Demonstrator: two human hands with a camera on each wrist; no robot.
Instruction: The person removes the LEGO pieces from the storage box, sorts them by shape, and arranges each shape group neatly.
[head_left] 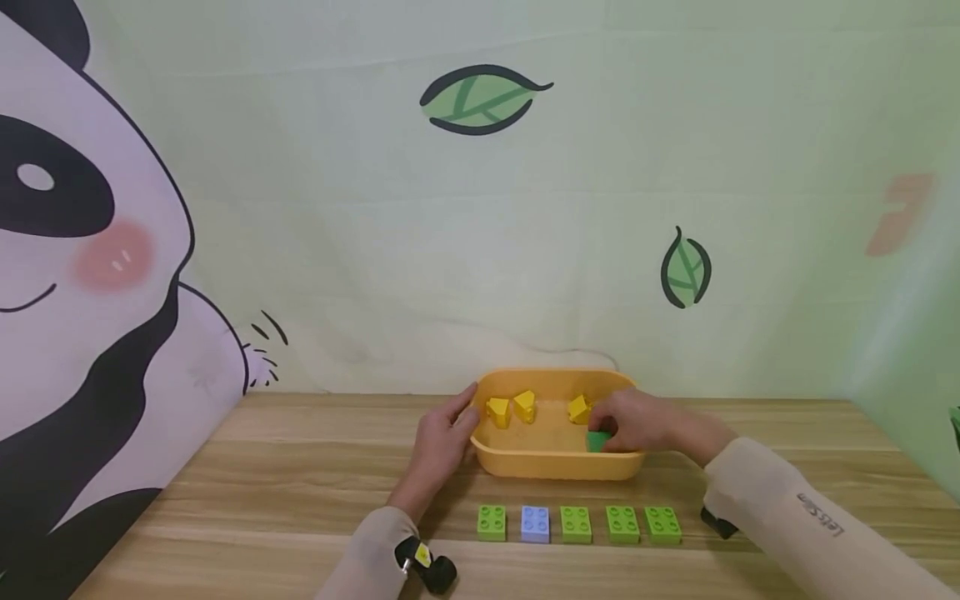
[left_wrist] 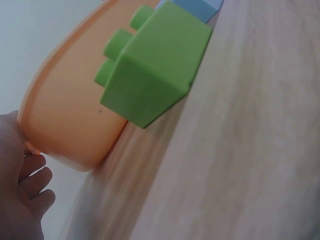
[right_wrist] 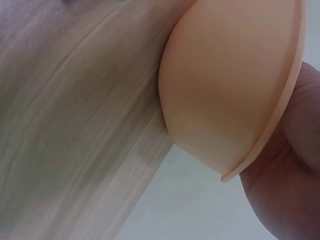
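An orange-yellow plastic tub (head_left: 558, 467) stands on the table, with several yellow blocks (head_left: 498, 412) inside. At its left end my left hand (head_left: 442, 437) holds the wall near the rim; in the left wrist view the curled fingers (left_wrist: 37, 182) show beside the tub's outer side. My right hand (head_left: 637, 421) reaches over the right end and pinches a green block (head_left: 597, 441) inside the tub, partly hidden by the fingers. The right wrist view shows only the tub's outer wall (right_wrist: 225, 75) and part of the hand (right_wrist: 285, 190) behind its rim.
In front of the tub lies a row of studded bricks: a light green brick (head_left: 491, 522) at the left, then a blue brick (head_left: 535, 523), then more light green bricks (head_left: 576, 524). Behind the wooden table (head_left: 300, 500) hangs a printed backdrop (head_left: 360, 250).
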